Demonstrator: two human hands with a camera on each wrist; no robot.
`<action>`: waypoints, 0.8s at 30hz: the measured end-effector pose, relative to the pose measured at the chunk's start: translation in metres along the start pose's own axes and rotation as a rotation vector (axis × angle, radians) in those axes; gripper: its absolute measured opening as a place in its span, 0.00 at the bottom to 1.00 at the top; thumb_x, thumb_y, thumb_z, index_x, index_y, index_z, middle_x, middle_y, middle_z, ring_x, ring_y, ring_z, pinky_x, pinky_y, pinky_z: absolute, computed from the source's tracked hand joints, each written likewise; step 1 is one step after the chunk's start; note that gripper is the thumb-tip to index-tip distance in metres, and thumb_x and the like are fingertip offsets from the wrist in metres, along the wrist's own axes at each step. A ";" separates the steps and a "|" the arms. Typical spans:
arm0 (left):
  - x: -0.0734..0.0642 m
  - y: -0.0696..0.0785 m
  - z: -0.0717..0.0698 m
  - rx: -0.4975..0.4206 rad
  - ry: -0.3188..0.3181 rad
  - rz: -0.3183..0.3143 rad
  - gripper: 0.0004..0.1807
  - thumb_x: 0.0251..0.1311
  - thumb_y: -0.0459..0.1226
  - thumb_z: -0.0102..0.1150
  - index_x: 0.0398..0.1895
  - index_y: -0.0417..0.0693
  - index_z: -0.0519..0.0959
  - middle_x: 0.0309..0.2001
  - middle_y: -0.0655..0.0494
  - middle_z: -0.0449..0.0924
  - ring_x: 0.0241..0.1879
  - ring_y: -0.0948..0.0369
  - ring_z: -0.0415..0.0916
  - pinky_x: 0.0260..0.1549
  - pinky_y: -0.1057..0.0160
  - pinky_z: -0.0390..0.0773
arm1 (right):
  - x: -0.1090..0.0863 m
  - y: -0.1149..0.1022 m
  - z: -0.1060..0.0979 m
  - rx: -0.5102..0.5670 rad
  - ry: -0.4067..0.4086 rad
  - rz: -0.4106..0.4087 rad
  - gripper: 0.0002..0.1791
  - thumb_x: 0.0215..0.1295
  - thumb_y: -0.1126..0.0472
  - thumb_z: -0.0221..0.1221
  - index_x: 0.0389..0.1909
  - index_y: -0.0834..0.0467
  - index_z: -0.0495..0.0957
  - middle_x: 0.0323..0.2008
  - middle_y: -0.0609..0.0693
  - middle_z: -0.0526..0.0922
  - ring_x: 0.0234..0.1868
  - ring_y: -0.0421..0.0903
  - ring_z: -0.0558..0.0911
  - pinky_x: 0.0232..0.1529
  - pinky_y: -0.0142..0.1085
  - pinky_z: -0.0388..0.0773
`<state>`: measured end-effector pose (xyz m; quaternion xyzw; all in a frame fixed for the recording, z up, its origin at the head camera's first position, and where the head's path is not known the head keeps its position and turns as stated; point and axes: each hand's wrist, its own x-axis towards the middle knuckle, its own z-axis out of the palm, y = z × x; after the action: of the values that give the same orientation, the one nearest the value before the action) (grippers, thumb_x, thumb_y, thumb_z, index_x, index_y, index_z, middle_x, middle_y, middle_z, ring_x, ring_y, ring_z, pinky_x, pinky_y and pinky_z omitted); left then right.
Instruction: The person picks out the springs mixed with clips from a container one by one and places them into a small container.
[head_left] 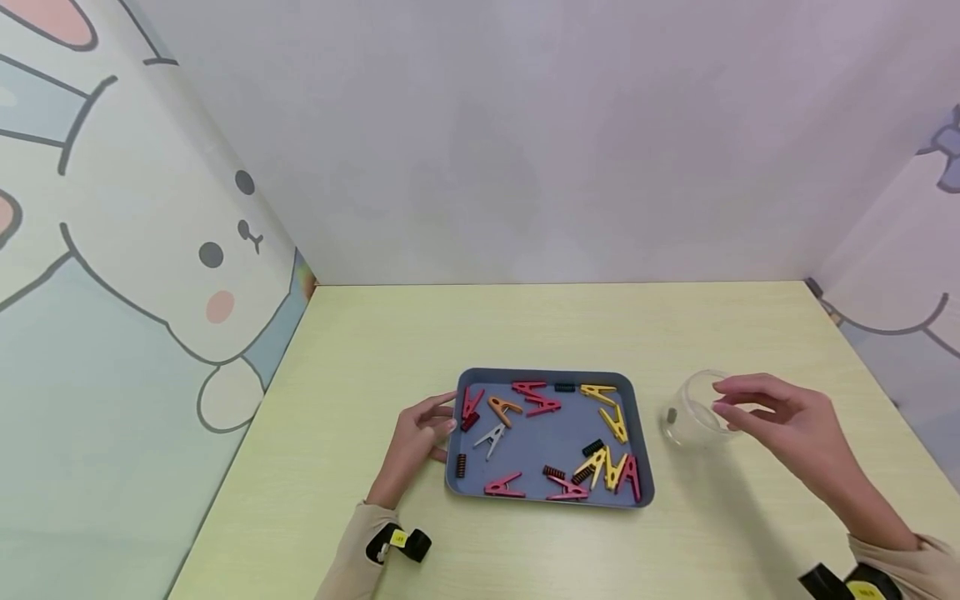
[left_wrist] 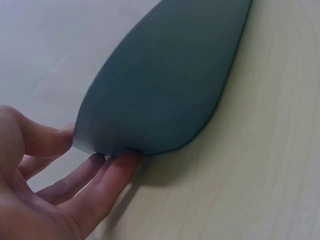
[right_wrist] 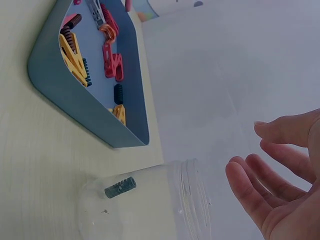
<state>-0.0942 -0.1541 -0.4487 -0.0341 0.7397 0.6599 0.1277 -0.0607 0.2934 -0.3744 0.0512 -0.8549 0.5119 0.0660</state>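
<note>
Jar (head_left: 693, 425) to the right of the tray (head_left: 525, 446), one ribbed piece inside

The clear jar stands on the desk (head_left: 375, 350) just beside the tray's right side. A dark ribbed piece (right_wrist: 120, 187) lies inside it, near the bottom. The right hand (head_left: 783, 417) is farther right of the tray, near the jar's mouth; its fingers are apart and loosely bent, with nothing visible between them. At the tray's left side, the left hand (head_left: 416, 433) grips the wall, thumb at the upper edge and other fingertips at the lower edge.

Red, yellow, orange and grey clips (head_left: 543, 406) lie scattered in the tray. The orange clip (head_left: 497, 407) and the grey clip (head_left: 497, 432) are in its left half; the yellow ones are all toward its right side. More ribbed pieces (head_left: 565, 387), black and brownish red, lie among them, one along the tray's far wall and another near its left wall.

Beyond the tray rises a plain wall (head_left: 487, 167); a panel (head_left: 142, 250) with a cartoon rabbit stands well to its left.
</note>
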 end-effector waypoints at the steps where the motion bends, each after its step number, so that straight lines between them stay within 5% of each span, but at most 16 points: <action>1: 0.000 0.000 0.000 0.001 0.000 0.000 0.25 0.60 0.27 0.55 0.62 0.45 0.72 0.51 0.37 0.75 0.47 0.43 0.75 0.26 0.47 0.83 | 0.000 0.000 0.001 0.001 0.002 0.000 0.17 0.55 0.72 0.65 0.46 0.68 0.79 0.42 0.43 0.83 0.40 0.35 0.81 0.36 0.28 0.82; 24: 0.000 0.001 0.000 -0.001 -0.004 0.008 0.25 0.60 0.28 0.55 0.62 0.44 0.72 0.52 0.35 0.74 0.45 0.44 0.76 0.26 0.48 0.83 | -0.001 -0.006 0.019 -0.056 -0.014 -0.063 0.16 0.53 0.69 0.67 0.44 0.65 0.80 0.41 0.50 0.82 0.37 0.36 0.82 0.33 0.27 0.82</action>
<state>-0.0940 -0.1544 -0.4478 -0.0300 0.7391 0.6609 0.1266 -0.0600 0.2736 -0.3784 0.0799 -0.8673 0.4853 0.0773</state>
